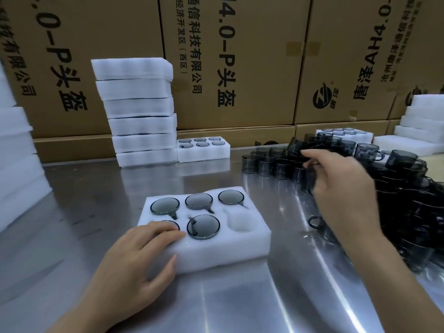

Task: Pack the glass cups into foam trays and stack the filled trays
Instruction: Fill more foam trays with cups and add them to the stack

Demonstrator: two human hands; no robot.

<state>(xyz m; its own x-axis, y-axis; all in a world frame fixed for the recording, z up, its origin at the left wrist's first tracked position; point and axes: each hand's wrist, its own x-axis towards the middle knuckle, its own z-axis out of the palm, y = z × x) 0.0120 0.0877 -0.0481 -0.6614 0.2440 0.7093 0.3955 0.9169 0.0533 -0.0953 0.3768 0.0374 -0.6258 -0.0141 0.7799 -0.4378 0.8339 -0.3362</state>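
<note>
A white foam tray (216, 251) lies on the steel table in front of me. Smoky glass cups (203, 227) fill five of its pockets; the front right pocket (241, 223) is empty. My left hand (141, 255) rests on the tray's front left corner, fingers lying over one cup and thumb against the front wall. My right hand (341, 195) reaches into the pile of loose cups (408, 200) at the right. Its fingertips pinch a tilted cup (294, 145) at the pile's far edge; the view there is blurred.
A leaning stack of filled trays (141, 111) stands at the back, with one filled tray (204, 152) beside it and another (346, 134) behind the pile. Foam stacks rise at the far left (16, 164) and far right (422, 121). Cardboard boxes (240, 56) wall the back.
</note>
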